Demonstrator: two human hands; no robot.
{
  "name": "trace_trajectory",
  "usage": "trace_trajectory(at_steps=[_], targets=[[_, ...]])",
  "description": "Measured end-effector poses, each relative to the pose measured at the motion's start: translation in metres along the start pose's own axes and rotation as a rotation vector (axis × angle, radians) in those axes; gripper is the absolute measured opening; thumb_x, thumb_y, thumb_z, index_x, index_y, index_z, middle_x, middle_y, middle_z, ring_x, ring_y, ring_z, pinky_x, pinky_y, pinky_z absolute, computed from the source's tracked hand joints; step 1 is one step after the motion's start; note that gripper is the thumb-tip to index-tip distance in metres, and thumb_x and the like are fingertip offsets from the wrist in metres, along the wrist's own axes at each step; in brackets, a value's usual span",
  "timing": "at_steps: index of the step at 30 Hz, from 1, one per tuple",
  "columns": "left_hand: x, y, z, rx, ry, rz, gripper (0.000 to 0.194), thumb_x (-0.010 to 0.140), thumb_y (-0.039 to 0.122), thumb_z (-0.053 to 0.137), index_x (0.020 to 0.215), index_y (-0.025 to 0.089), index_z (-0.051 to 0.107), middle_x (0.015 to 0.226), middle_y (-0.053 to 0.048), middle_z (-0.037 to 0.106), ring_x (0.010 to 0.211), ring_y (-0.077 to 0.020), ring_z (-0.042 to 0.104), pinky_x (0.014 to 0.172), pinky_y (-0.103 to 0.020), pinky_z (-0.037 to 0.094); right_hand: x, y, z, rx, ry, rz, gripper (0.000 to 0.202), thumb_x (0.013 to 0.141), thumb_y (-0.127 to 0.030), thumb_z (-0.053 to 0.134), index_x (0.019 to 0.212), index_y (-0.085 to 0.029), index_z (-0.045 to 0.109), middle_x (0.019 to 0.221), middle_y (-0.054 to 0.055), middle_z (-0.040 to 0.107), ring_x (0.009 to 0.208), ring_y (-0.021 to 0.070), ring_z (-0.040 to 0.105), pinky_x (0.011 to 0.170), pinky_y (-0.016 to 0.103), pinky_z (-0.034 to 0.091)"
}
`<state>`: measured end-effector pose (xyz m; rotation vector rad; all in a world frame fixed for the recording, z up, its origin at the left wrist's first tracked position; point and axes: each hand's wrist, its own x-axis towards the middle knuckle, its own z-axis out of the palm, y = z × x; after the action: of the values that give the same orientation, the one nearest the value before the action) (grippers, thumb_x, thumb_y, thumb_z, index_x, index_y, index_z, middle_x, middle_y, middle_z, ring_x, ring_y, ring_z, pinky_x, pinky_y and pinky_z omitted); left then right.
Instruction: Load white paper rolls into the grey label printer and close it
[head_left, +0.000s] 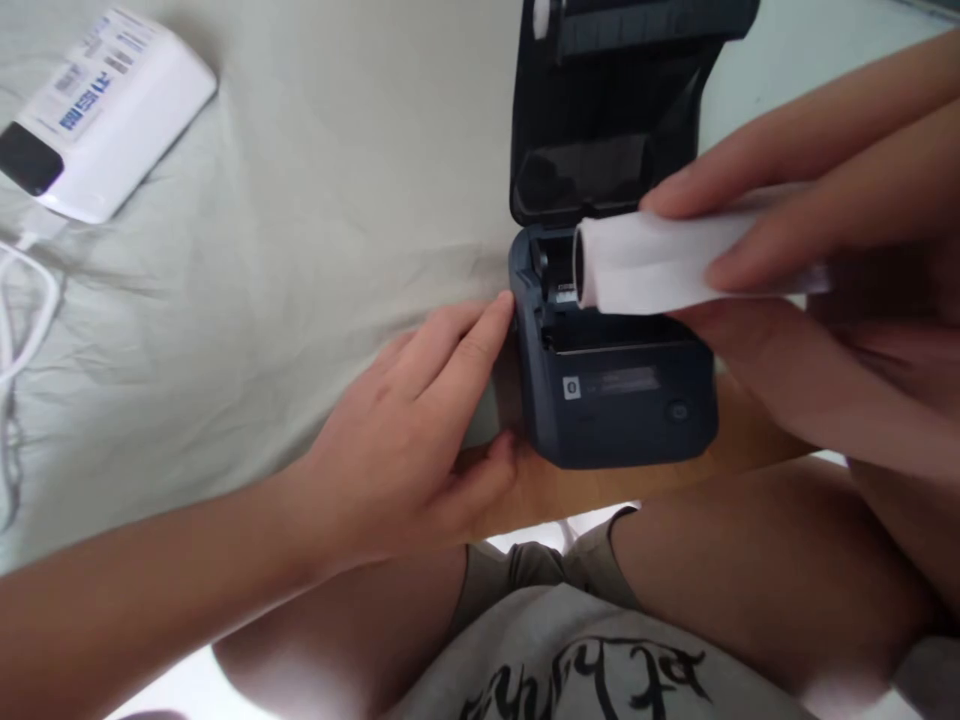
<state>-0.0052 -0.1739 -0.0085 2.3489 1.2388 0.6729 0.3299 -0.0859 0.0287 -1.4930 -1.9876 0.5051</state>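
Observation:
A small dark blue label printer (622, 410) stands at the table edge in front of me, its black lid (604, 130) swung up and back. Inside, the paper bay shows partly. My right hand (780, 240) pinches a white paper roll (637, 262) between thumb and fingers, just over the right part of the bay. The roll lies sideways, its hollow end facing left; its far end is hidden by the hand. My left hand (420, 420) rests beside the printer, fingers stretched out, fingertips touching the printer's left side.
A white power bank (150, 120) with a label and a dark end lies at the upper left, a white cable (34, 290) plugged into it. A pale, creased cloth (337, 200) covers the table. Bare wood (540, 490) shows along the front edge, above my legs.

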Motion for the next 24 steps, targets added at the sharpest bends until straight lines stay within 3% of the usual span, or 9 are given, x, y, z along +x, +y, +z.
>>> trace_trajectory(at_steps=[3, 5, 7, 10, 15, 17, 20, 24], targets=[[0.000, 0.000, 0.000, 0.014, 0.014, 0.017, 0.081, 0.114, 0.025, 0.064, 0.195, 0.022, 0.052, 0.179, -0.019, 0.076, 0.160, -0.0414, 0.081, 0.133, -0.059, 0.075, 0.010, -0.029, 0.008, -0.097, -0.183, -0.307, 0.060, 0.123, -0.087, 0.058, 0.101, -0.036, 0.079, 0.140, -0.007, 0.089, 0.130, 0.0123, 0.087, 0.131, 0.056, 0.070], [0.000, 0.000, 0.000, 0.008, 0.012, 0.013, 0.083, 0.114, 0.025, 0.064, 0.196, 0.024, 0.051, 0.180, -0.019, 0.075, 0.160, -0.0425, 0.081, 0.133, -0.062, 0.076, 0.014, -0.039, 0.011, -0.189, -0.273, -0.370, 0.051, 0.129, -0.075, 0.050, 0.109, -0.037, 0.079, 0.141, -0.007, 0.089, 0.133, 0.0146, 0.086, 0.138, 0.060, 0.064], [0.000, 0.001, -0.001, 0.000, -0.002, 0.000, 0.085, 0.114, 0.025, 0.065, 0.198, 0.027, 0.049, 0.181, -0.019, 0.074, 0.159, -0.0430, 0.081, 0.132, -0.062, 0.076, 0.014, -0.041, 0.013, -0.262, -0.249, -0.319, 0.045, 0.127, -0.069, 0.050, 0.112, -0.037, 0.078, 0.140, -0.006, 0.090, 0.130, 0.0184, 0.085, 0.143, 0.066, 0.057], [0.000, 0.002, -0.001, -0.001, -0.004, -0.008, 0.088, 0.112, 0.024, 0.068, 0.198, 0.028, 0.050, 0.182, -0.017, 0.074, 0.160, -0.0428, 0.081, 0.133, -0.061, 0.076, 0.011, -0.036, 0.014, -0.272, -0.199, -0.252, 0.031, 0.123, -0.061, 0.056, 0.115, -0.040, 0.078, 0.138, -0.004, 0.089, 0.121, 0.0205, 0.084, 0.141, 0.068, 0.059], [0.000, 0.002, 0.001, 0.008, 0.021, -0.005, 0.095, 0.107, 0.022, 0.071, 0.199, 0.031, 0.049, 0.179, -0.016, 0.076, 0.158, -0.0433, 0.081, 0.132, -0.062, 0.077, 0.006, -0.026, 0.011, -0.210, -0.121, -0.306, 0.036, 0.126, -0.073, 0.051, 0.129, -0.054, 0.082, 0.160, -0.008, 0.081, 0.150, 0.0228, 0.079, 0.145, 0.063, 0.061], [0.000, 0.001, 0.002, 0.008, 0.018, 0.001, 0.091, 0.110, 0.024, 0.068, 0.199, 0.029, 0.049, 0.178, -0.017, 0.077, 0.154, -0.0433, 0.083, 0.128, -0.062, 0.078, 0.005, -0.026, 0.011, -0.200, -0.068, -0.317, 0.034, 0.126, -0.073, 0.055, 0.124, -0.051, 0.081, 0.153, -0.006, 0.082, 0.142, 0.0216, 0.081, 0.138, 0.060, 0.065], [-0.001, 0.000, 0.002, 0.023, 0.016, -0.002, 0.085, 0.114, 0.027, 0.061, 0.198, 0.028, 0.049, 0.178, -0.018, 0.076, 0.154, -0.0431, 0.083, 0.127, -0.063, 0.079, 0.006, -0.031, 0.009, -0.257, -0.107, -0.246, 0.038, 0.122, -0.073, 0.059, 0.106, -0.043, 0.075, 0.140, -0.001, 0.086, 0.135, 0.0249, 0.083, 0.133, 0.062, 0.068], [-0.003, -0.003, 0.001, 0.014, 0.000, -0.007, 0.085, 0.118, 0.035, 0.061, 0.201, 0.032, 0.044, 0.181, -0.014, 0.074, 0.159, -0.0416, 0.080, 0.131, -0.061, 0.077, 0.012, -0.042, 0.009, -0.341, -0.201, -0.149, 0.033, 0.120, -0.068, 0.061, 0.105, -0.042, 0.075, 0.151, -0.002, 0.086, 0.147, 0.0280, 0.082, 0.134, 0.066, 0.067]])
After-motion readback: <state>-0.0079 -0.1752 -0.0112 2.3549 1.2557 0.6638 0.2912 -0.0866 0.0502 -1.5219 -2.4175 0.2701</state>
